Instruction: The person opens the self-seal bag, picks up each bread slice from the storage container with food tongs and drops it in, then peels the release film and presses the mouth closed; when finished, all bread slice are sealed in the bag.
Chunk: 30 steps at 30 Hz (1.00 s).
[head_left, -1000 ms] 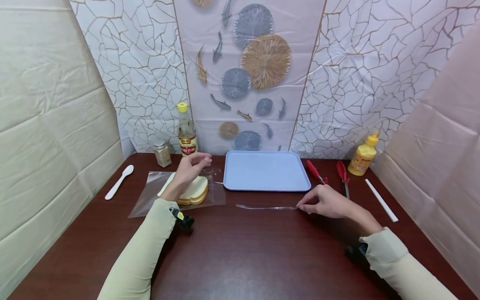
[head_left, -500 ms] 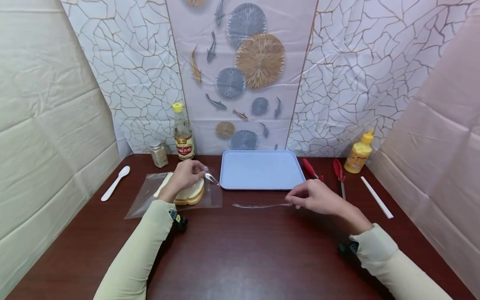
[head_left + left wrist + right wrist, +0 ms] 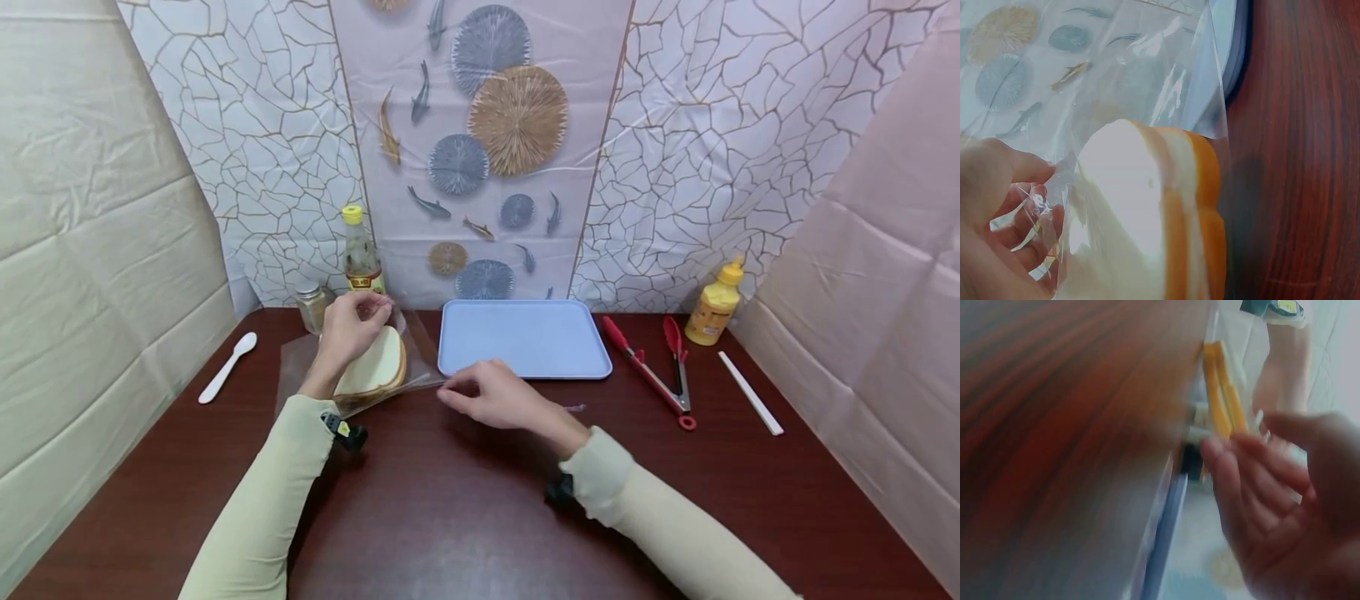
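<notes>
A clear plastic bag (image 3: pixel 408 337) with slices of bread (image 3: pixel 375 367) in it lies left of centre on the dark wooden table. My left hand (image 3: pixel 358 315) pinches the bag's top edge and holds it raised, so the bread leans up on edge. The left wrist view shows the fingers (image 3: pixel 1004 225) curled on crinkled film beside the bread (image 3: pixel 1147 219). My right hand (image 3: pixel 468 393) hovers low over the table just right of the bag's lower corner, fingers relaxed and holding nothing. In the blurred right wrist view, the right hand (image 3: pixel 1272 500) is near the bread (image 3: pixel 1222 387).
A blue tray (image 3: pixel 525 374) sits behind my right hand. Red tongs (image 3: pixel 652 371), a yellow squeeze bottle (image 3: pixel 716 304) and a white stick (image 3: pixel 750 393) lie to the right. A thin clear strip (image 3: pixel 573 407) lies on the table. Left: bottle (image 3: pixel 360 250), spice jar (image 3: pixel 309 304), white spoon (image 3: pixel 227 367).
My right hand let go of the clear strip and moved left to the bag's corner. My left hand lifted the bag's top edge, tipping the bread upward.
</notes>
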{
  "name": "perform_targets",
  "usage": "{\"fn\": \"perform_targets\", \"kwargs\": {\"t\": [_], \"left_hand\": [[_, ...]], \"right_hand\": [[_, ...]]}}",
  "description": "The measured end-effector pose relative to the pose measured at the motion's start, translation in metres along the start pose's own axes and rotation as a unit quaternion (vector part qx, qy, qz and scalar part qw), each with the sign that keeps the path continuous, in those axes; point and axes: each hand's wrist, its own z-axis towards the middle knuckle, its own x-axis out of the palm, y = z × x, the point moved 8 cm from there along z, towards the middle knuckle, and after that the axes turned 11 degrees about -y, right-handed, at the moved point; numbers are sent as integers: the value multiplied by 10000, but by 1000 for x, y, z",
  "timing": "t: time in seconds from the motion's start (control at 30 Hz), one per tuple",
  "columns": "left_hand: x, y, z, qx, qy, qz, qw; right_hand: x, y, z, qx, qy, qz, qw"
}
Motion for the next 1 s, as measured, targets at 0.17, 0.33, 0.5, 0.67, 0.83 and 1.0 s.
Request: {"fn": "perform_targets", "kwargs": {"t": [0.17,0.33,0.5,0.67,0.83,1.0], "left_hand": [[-6,-5,2,24,-192,-27,9998],[-11,-12,4,51,-267,-262,9993],[-20,-18,5,-13,-283,-582,9979],[-37,-24,8,-309,-385,-1143,9922],[-52,-35,12,-473,-327,-2072,9766],[-56,-49,14,-320,-5,-3096,9503]], "right_hand": [[25,-12,22,1633,-298,1500,9746],[30,-22,30,2480,-1093,2520,9290],[22,-24,37,2417,-1648,2770,9153],[-7,-18,43,1843,-2161,2726,9193],[-51,-5,46,1204,-2603,2328,9293],[-92,11,42,614,-2960,1766,9367]]}}
